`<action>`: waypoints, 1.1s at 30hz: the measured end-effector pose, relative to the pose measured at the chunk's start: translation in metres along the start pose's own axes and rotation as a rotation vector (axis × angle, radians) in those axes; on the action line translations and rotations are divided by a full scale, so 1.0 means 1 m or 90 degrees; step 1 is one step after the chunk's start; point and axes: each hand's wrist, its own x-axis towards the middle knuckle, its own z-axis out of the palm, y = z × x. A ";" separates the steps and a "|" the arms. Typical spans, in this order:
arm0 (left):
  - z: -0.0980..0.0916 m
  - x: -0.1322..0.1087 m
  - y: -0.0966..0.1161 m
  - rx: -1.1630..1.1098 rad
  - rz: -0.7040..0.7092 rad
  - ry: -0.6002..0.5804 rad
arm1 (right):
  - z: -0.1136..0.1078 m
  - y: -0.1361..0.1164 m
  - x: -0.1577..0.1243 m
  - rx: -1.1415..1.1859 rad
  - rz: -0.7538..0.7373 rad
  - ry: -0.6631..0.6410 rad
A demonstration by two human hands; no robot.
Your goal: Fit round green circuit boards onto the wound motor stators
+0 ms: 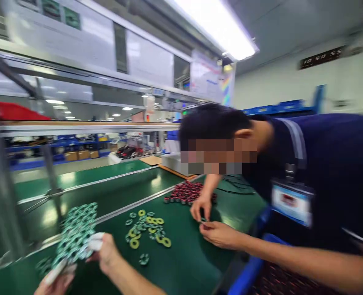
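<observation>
My right hand (107, 252), with a white cot on a finger, grips the near edge of a blurred bundle of green-and-white rings (76, 231) held above the green table (184, 262). My left hand (56, 282), at the bottom edge, holds the bundle's lower end with white-tipped fingers. Loose yellow and green rings (147, 231) lie on the table just right of my right hand, and a single ring (143, 259) lies nearer to me.
A co-worker in a dark shirt (323, 172) leans in from the right, both hands (212, 223) pinching a small part on the table. Dark red wound cores (186, 192) sit in a pile behind them. A blue bin (249, 270) stands at the bottom right. Metal posts (3, 192) rise at the left.
</observation>
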 end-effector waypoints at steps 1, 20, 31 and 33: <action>-0.008 0.002 0.003 -0.017 0.020 0.015 | 0.000 0.005 0.005 -0.001 0.013 0.006; -0.047 0.038 0.008 0.258 0.283 -0.183 | 0.006 0.042 0.016 -0.221 0.042 -0.064; -0.045 0.051 0.000 0.366 0.217 -0.220 | -0.009 0.011 0.008 -0.101 -0.095 -0.005; -0.047 0.050 0.002 0.364 0.214 -0.231 | -0.010 0.009 0.007 -0.085 -0.087 -0.023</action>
